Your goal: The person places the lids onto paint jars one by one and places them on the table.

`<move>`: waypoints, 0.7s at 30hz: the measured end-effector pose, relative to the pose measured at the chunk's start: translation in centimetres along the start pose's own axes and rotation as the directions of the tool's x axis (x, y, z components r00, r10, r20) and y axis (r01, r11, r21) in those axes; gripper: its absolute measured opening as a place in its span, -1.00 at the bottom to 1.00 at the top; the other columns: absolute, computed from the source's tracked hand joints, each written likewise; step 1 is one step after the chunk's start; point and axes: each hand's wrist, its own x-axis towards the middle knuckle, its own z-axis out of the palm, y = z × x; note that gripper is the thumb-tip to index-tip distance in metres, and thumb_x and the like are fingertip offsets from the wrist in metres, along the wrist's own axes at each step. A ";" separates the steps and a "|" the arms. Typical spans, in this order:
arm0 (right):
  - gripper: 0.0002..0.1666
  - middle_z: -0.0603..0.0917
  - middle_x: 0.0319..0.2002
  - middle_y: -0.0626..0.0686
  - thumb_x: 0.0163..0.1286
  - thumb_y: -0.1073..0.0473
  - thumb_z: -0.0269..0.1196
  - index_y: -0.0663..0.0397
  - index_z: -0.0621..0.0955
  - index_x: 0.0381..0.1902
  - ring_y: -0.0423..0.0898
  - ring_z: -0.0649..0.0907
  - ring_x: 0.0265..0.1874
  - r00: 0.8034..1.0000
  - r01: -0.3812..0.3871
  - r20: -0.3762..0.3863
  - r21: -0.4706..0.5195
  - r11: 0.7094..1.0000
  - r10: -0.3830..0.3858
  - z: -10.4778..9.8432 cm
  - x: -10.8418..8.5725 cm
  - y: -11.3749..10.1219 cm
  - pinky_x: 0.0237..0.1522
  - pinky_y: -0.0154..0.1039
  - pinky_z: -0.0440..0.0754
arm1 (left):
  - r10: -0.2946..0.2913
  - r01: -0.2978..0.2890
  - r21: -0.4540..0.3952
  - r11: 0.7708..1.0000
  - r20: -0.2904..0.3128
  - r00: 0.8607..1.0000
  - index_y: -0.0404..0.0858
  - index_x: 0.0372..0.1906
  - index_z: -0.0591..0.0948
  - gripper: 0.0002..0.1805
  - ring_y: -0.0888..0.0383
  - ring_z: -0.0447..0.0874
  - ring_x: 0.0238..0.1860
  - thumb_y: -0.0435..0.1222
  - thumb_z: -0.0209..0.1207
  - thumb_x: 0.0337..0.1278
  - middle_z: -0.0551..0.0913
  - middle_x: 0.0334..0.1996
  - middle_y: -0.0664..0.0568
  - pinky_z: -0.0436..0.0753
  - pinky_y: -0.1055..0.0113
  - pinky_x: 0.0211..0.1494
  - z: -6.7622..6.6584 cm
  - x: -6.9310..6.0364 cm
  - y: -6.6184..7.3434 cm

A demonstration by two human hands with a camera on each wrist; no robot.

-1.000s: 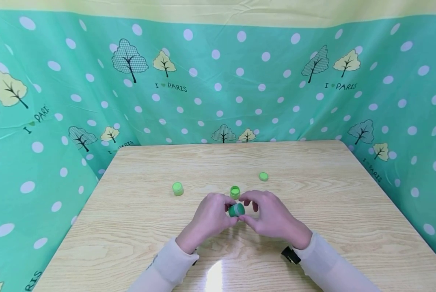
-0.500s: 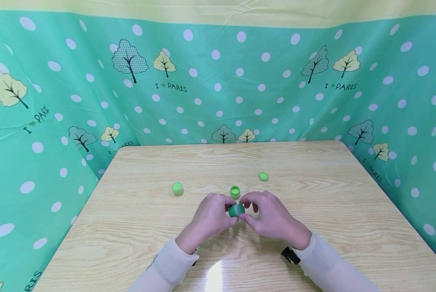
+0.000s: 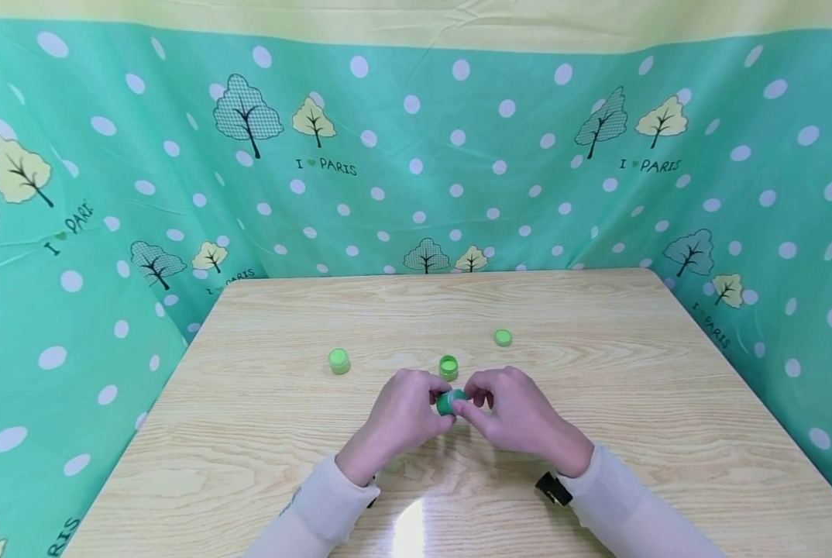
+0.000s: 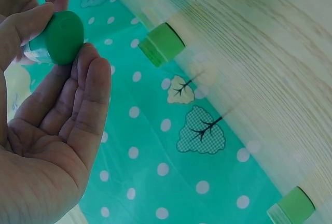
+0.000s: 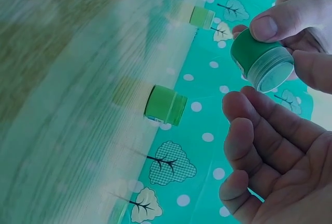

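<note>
Head view, wooden table (image 3: 597, 325), dotted curtain (image 3: 513, 155), held jar (image 3: 447, 403)

Left hand (image 3: 405, 411), right hand (image 3: 517, 409): bare. Left sleeve (image 3: 328, 504), right sleeve (image 3: 628, 500): long, pale grey-white, plain cuffs. Small dark marking (image 3: 290, 501) on left sleeve, illegible. Black blocky wrist device (image 3: 554, 489) at right cuff; dark piece (image 3: 372, 496) at left, mostly hidden.

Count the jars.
3: dark jar held in the left hand, open jar just beyond it, third jar farther left; the flat disc at right looks like a lid.
</note>
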 end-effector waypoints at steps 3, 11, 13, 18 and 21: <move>-0.76 0.55 -0.59 -0.33 0.40 -0.03 0.38 -0.21 0.68 -0.48 -0.33 0.46 -0.64 1.000 -0.011 0.009 0.002 1.000 0.011 0.0 0.0 0.0 -0.56 -0.35 0.47 | 0.003 -0.003 -0.002 1.000 0.000 1.000 -0.10 -0.55 0.68 -0.82 0.34 0.38 -0.55 -0.38 0.49 -0.16 0.54 -0.63 0.23 0.41 0.47 -0.49 0.0 0.0 0.0; -0.72 0.57 -0.57 -0.31 0.39 -0.13 0.37 -0.19 0.69 -0.46 -0.34 0.46 -0.61 1.000 -0.023 -0.010 -0.034 0.999 0.022 0.0 0.0 0.1 -0.53 -0.36 0.48 | -0.002 0.002 0.000 1.000 0.003 1.000 -0.12 -0.51 0.72 -0.85 0.33 0.40 -0.54 -0.37 0.49 -0.15 0.56 -0.61 0.23 0.44 0.46 -0.48 0.1 0.0 0.0; -0.73 0.60 -0.52 -0.25 0.34 -0.15 0.41 -0.14 0.72 -0.40 -0.32 0.46 -0.59 0.999 -0.021 -0.025 -0.038 0.999 0.020 -0.1 -0.1 0.1 -0.51 -0.35 0.48 | -0.006 0.006 0.000 1.000 0.002 1.000 -0.12 -0.50 0.72 -0.86 0.33 0.40 -0.54 -0.35 0.50 -0.13 0.57 -0.60 0.23 0.44 0.46 -0.47 0.1 0.0 0.0; -0.64 0.69 -0.36 -0.11 0.17 -0.04 0.55 -0.02 0.74 -0.15 -0.19 0.53 -0.52 1.000 0.007 -0.030 -0.026 1.000 -0.008 -0.3 -0.1 0.0 -0.43 -0.32 0.49 | -0.017 0.017 0.000 1.000 0.006 1.000 -0.13 -0.43 0.76 -0.84 0.32 0.45 -0.51 -0.29 0.55 -0.12 0.62 -0.56 0.21 0.49 0.45 -0.43 0.1 0.0 0.0; -0.57 0.70 -0.31 -0.14 0.13 0.05 0.58 0.01 0.73 -0.05 -0.15 0.57 -0.50 0.999 0.032 -0.020 -0.024 0.999 -0.032 -0.4 -0.1 -0.1 -0.36 -0.29 0.49 | -0.013 0.013 0.000 1.000 0.006 1.000 -0.13 -0.43 0.76 -0.83 0.33 0.46 -0.52 -0.28 0.57 -0.13 0.62 -0.56 0.21 0.49 0.46 -0.44 0.1 0.0 0.0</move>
